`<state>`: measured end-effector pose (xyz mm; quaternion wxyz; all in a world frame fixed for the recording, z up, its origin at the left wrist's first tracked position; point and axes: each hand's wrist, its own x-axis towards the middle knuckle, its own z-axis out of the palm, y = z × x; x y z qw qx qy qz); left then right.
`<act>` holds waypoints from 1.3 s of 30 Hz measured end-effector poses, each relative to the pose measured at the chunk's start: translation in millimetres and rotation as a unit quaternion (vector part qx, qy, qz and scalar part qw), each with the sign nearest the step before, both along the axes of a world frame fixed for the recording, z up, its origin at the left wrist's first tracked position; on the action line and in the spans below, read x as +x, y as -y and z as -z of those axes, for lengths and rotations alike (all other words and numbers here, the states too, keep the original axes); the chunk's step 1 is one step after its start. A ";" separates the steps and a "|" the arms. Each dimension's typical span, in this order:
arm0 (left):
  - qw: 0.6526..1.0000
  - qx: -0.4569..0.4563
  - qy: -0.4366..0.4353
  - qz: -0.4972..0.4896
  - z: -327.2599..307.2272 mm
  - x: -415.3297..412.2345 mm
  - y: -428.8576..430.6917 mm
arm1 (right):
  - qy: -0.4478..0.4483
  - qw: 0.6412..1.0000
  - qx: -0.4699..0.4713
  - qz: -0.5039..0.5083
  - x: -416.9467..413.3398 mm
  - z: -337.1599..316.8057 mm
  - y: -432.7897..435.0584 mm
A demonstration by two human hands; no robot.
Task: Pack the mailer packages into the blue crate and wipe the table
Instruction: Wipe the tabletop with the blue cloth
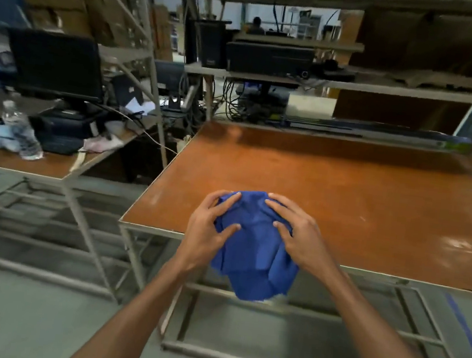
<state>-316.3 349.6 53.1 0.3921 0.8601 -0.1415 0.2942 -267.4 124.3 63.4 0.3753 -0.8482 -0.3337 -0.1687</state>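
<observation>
over table (347,193) edge, both hands (207,229) bunching blue cloth (252,250), hanging down

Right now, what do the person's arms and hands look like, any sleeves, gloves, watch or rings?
The left hand and right hand are bare, with no gloves, and no rings show on the fingers. Neither wrist carries a watch or band. No sleeve shows anywhere along either arm, right down to the bottom edge of the picture.
</observation>
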 end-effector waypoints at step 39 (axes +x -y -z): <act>0.903 0.268 -0.299 -0.151 150.9 406.9 -265.0 | -0.198 0.894 -0.361 0.177 459.6 156.3 -229.4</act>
